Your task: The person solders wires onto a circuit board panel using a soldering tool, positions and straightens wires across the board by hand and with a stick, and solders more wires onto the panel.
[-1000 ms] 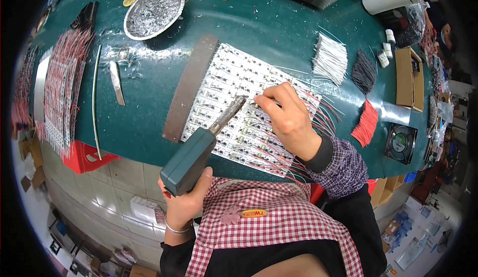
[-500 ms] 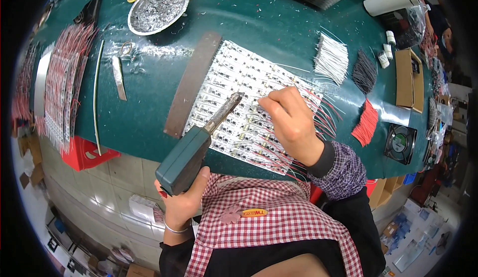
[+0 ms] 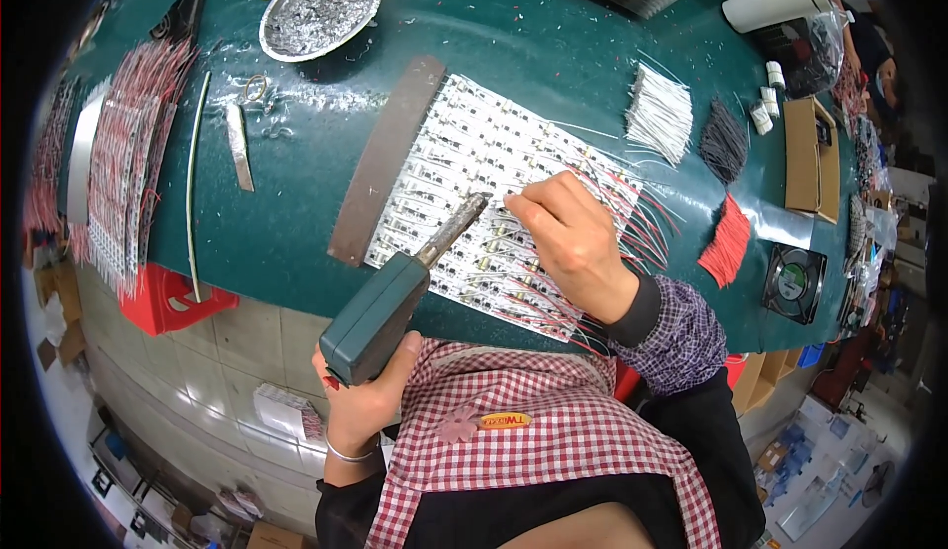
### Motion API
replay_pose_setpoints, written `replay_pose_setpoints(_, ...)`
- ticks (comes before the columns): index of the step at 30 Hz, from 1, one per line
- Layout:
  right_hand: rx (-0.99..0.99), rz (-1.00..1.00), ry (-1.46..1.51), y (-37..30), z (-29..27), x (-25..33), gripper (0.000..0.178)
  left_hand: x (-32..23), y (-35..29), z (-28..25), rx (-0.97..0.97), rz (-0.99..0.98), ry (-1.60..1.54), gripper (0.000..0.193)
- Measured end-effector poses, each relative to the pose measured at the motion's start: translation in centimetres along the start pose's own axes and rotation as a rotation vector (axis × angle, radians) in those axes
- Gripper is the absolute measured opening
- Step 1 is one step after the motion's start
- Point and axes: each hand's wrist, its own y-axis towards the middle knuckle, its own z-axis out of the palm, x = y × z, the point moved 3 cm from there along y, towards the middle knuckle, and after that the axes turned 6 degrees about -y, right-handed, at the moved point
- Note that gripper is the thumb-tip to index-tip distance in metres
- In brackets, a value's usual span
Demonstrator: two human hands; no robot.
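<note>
My left hand (image 3: 363, 406) is wrapped round the handle of a dark green soldering gun (image 3: 373, 317). Its blackened metal tip points up and right over a white panel of small circuit boards (image 3: 420, 198), just left of my right fingertips. Whether the tip touches the panel I cannot tell. My right hand (image 3: 578, 248) hovers over the panel's right half, thumb and forefinger pinched together; what lies between them is too small to make out. Red, black and white wires (image 3: 647, 243) fan out from the panel's right side. A flat brown bar (image 3: 387, 169) lies along its left edge.
Bundles of white wires (image 3: 660, 115), black wires (image 3: 724, 142) and red wires (image 3: 727, 243) lie to the right, near a small fan (image 3: 794, 283) and a cardboard box (image 3: 813, 159). At the far left are a bowl of metal scraps (image 3: 321, 11) and stacked wired boards (image 3: 128, 174).
The soldering gun has shifted slightly right, its tip now closer to my right fingertips. My right hand has moved a little left, still pinched.
</note>
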Motion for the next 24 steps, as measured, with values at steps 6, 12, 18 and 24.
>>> replay_pose_setpoints(6,0.028,-0.014,-0.043,-0.05,0.04,0.07,0.028,-0.67,0.14,0.39,-0.099,-0.066,0.018,0.015)
replay_pose_setpoints(12,0.025,-0.023,-0.062,-0.09,0.17,0.07,0.027,-0.59,0.02,0.45,-0.099,-0.06,0.047,0.013)
replay_pose_setpoints(18,0.017,-0.031,-0.069,-0.1,0.24,0.13,0.027,-0.25,-0.02,0.28,-0.058,0.013,0.137,0.01)
replay_pose_setpoints(24,0.015,-0.029,-0.074,-0.09,0.21,0.12,0.027,-0.41,-0.09,0.35,-0.101,-0.065,0.042,0.011)
